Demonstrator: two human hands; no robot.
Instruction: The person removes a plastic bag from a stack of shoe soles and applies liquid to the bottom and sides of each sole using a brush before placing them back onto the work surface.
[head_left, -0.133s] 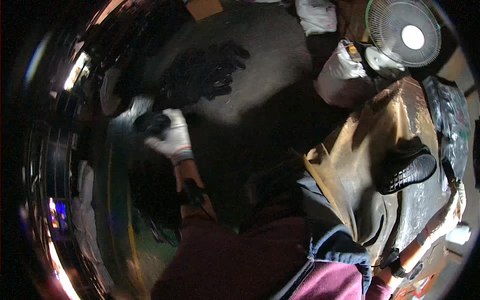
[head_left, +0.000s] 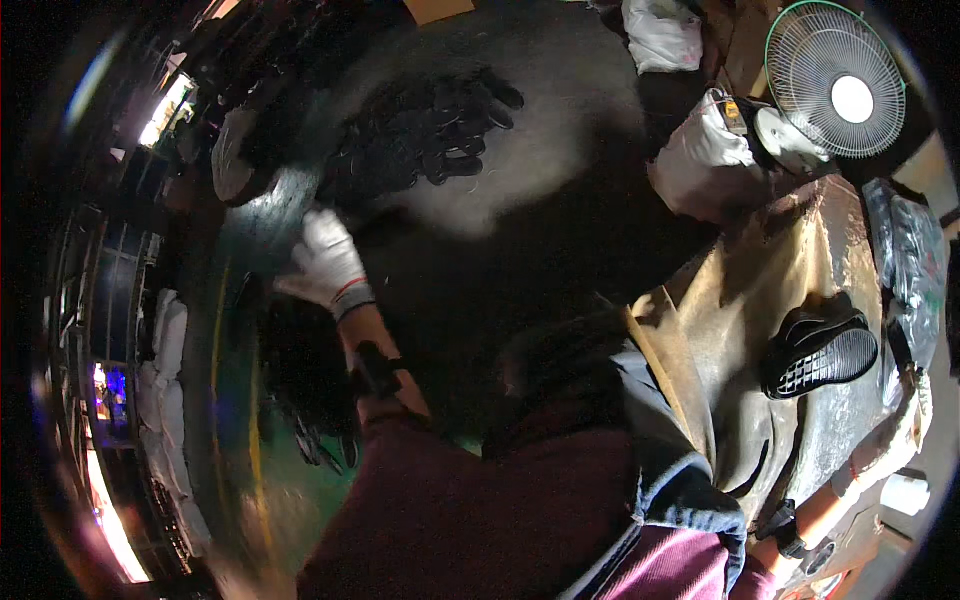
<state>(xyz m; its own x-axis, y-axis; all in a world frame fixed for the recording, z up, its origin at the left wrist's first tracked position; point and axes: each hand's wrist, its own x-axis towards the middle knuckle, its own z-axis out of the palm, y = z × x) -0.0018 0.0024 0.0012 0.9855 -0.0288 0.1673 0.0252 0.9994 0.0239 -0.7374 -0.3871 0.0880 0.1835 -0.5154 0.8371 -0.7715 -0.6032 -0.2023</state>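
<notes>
One black sole (head_left: 828, 364), gridded tread (head_left: 815, 376), light-catching blocks

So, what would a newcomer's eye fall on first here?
Probably the round green-rimmed fan at upper right, bright against the gloom. Then the black shoe sole with its gridded tread on the tan sheet at right. The white-gloved left hand also stands out left of centre, below a dark heap.

Round green-rimmed wire fan (head_left: 838, 80); left of it, patchily lit grey floor (head_left: 565, 130); farther left, thin yellow floor line (head_left: 254, 440).
</notes>
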